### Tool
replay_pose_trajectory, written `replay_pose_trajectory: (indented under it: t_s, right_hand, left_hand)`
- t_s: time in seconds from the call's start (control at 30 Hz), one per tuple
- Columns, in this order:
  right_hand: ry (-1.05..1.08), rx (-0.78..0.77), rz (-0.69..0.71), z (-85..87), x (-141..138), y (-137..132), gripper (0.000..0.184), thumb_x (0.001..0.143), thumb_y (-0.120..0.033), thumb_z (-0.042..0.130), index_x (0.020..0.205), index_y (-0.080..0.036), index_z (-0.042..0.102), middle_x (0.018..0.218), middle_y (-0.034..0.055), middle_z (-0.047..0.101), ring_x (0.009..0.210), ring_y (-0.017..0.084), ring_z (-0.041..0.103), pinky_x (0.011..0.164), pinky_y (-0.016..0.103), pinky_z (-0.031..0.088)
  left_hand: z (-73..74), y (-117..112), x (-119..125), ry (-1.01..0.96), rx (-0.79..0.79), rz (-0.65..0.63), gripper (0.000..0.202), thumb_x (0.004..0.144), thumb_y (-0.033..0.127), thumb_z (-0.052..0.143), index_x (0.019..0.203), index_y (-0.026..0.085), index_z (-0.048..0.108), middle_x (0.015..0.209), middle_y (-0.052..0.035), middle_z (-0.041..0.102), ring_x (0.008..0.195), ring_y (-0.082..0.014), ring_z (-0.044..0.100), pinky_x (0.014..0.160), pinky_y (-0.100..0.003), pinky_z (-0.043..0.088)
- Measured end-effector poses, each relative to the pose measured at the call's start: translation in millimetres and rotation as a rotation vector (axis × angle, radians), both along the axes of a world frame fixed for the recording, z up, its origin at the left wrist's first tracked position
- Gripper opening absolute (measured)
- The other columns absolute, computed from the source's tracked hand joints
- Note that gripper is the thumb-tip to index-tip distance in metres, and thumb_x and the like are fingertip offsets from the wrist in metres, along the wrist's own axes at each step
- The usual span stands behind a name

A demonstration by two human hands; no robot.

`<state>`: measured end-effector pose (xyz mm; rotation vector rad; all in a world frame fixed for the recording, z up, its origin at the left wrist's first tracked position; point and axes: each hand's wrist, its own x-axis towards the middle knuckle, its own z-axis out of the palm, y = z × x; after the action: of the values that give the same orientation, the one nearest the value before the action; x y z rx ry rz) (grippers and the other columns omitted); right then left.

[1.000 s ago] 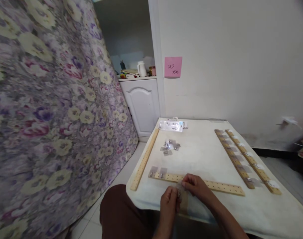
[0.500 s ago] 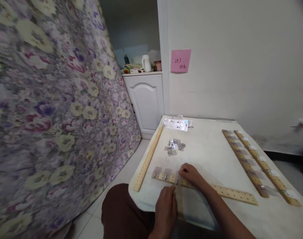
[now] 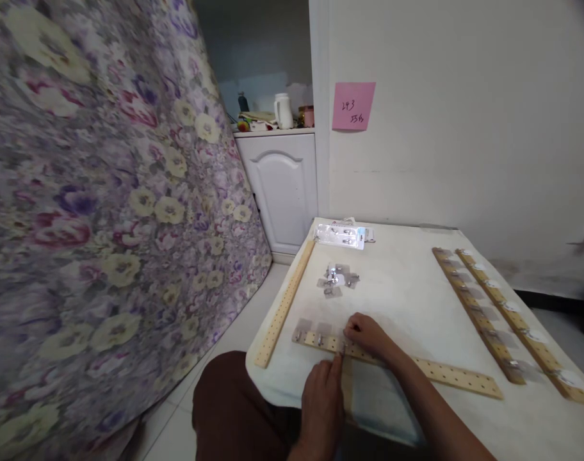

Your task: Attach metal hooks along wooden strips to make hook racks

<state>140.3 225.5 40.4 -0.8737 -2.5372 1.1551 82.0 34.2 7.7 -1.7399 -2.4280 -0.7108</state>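
Note:
A long wooden strip with holes [image 3: 446, 374] lies across the near part of a white-covered table [image 3: 402, 301]. Two clear adhesive hooks [image 3: 311, 331] sit on its left end. My right hand [image 3: 366, 336] rests on the strip beside them, fingers curled and pressed down on a third hook. My left hand [image 3: 323, 400] is at the table's near edge, fingertips touching the strip just below my right hand; its fingers are bent together, and what they hold is hidden.
A small pile of loose clear hooks [image 3: 337, 280] lies mid-table, a blister pack [image 3: 342, 235] behind it. Another wooden strip [image 3: 285, 304] runs along the left edge; two strips with hooks [image 3: 503, 323] lie at right. A floral mattress [image 3: 104, 192] leans at left. A pink note [image 3: 353, 105] is on the wall.
My hands came down from in front of me to the strip; the right hand now presses a hook beside the two mounted ones. The view has shifted slightly left and up.

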Motion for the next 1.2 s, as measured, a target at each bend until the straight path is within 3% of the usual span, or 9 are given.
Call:
replay_pose_trajectory:
  t_s: [0.9, 1.2]
  right_hand:
    - [-0.079, 0.033, -0.053, 3.2, -1.5, 0.5, 0.013, 0.073, -0.022, 0.05, 0.061, -0.018, 0.053, 0.071, 0.0009, 0.057, 0.068, 0.013, 0.05, 0.062, 0.024, 0.032]
    - [-0.049, 0.008, -0.055, 4.2, 2.0, -1.4, 0.013, 0.074, -0.027, 0.053, 0.065, -0.018, 0.058, 0.073, 0.0013, 0.058, 0.069, 0.014, 0.052, 0.063, 0.025, 0.035]
  left_hand:
    - [-1.5, 4.9, 0.5, 0.12, -0.008, 0.028, 0.061, 0.078, -0.002, 0.042, 0.135, 0.018, 0.038, 0.092, -0.0063, 0.057, 0.084, -0.0179, 0.053, 0.075, -0.031, 0.047]
    - [0.1, 5.7, 1.8, 0.135, -0.078, 0.055, 0.06, 0.077, -0.001, 0.044, 0.133, 0.019, 0.041, 0.093, -0.0053, 0.057, 0.085, -0.0178, 0.053, 0.076, -0.03, 0.045]
